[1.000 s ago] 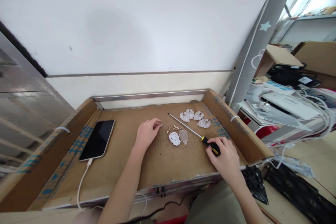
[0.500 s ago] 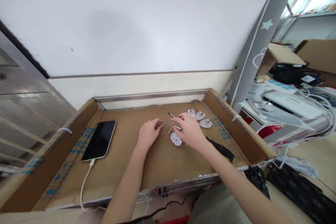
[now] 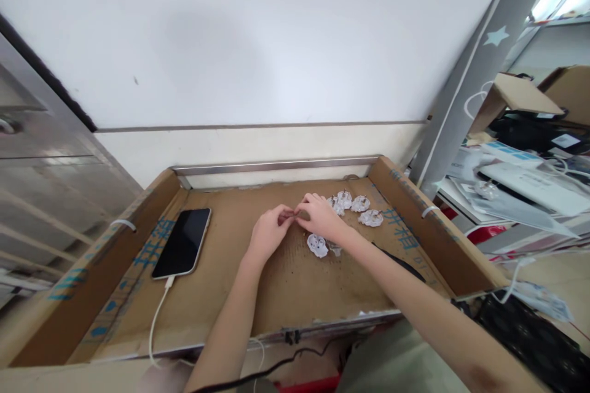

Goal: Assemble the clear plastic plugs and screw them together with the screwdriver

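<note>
“Brown cardboard (image 3: 295,304) lies flat here and stands up as low walls. What are the hands doing?”

“Left hand (image 3: 271,228) and right hand (image 3: 318,216) meet near the middle. The fingers are bent in and the tips touch, or almost touch.”

“Are they holding something?”

“I can't tell. Anything between the tips is too tiny, or the fingers hide it. I guess this is the step where both hands work on one small bit.”

“What does that call for?”

“A soft, steady pinch, I think. A tiny bit could slip and fall.”

“Where is the white plastic piece (image 3: 318,245)?”

“Flat on the cardboard, near the right hand, on the person's side. It has little holes. Right beside it is a see-through piece (image 3: 335,250), partly hidden by the right arm (image 3: 382,271).”

“I see more clear ones!”

“Yes, four clear pieces (image 3: 370,217) sit past the right hand, with pins sticking up.”

“What's in the way?”

“Mostly that arm. It covers nearly all of a black handle (image 3: 402,262), so only the edge shows. The phone (image 3: 181,242) and its white cord (image 3: 159,316) are well apart, by the left wall.”

“And outside?”

“An open box (image 3: 525,96) sits past the right wall.”
</note>
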`<state>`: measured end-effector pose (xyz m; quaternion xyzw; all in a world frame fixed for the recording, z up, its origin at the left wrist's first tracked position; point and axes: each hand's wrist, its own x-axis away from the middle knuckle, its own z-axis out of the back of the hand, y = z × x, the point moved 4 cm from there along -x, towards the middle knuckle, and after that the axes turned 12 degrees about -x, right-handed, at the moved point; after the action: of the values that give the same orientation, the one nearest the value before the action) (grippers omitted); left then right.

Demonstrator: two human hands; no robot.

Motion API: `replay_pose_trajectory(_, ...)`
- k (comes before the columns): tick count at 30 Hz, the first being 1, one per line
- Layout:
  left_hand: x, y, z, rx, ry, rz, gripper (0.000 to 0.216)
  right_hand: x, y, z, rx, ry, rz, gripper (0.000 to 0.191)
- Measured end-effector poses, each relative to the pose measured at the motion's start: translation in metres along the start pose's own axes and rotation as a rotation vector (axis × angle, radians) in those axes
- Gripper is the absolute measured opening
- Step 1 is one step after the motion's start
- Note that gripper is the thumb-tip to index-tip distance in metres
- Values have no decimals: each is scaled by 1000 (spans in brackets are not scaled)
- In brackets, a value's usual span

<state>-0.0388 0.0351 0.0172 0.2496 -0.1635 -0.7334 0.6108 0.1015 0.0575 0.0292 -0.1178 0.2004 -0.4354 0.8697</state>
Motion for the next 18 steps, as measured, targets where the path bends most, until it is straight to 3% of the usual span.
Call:
replay_pose_trajectory(8, 2, 34, -11, 325, -25, -126, 18, 41, 8, 40, -42, 52, 44, 26)
replay_pose_trajectory(13, 8, 62, -26, 281, 19, -270, 14, 79, 17, 60, -76, 125, -6, 23)
replay_pose_trajectory(18, 14, 71, -30, 249, 64, -310, 11, 95, 20, 59, -145, 218, -96, 21)
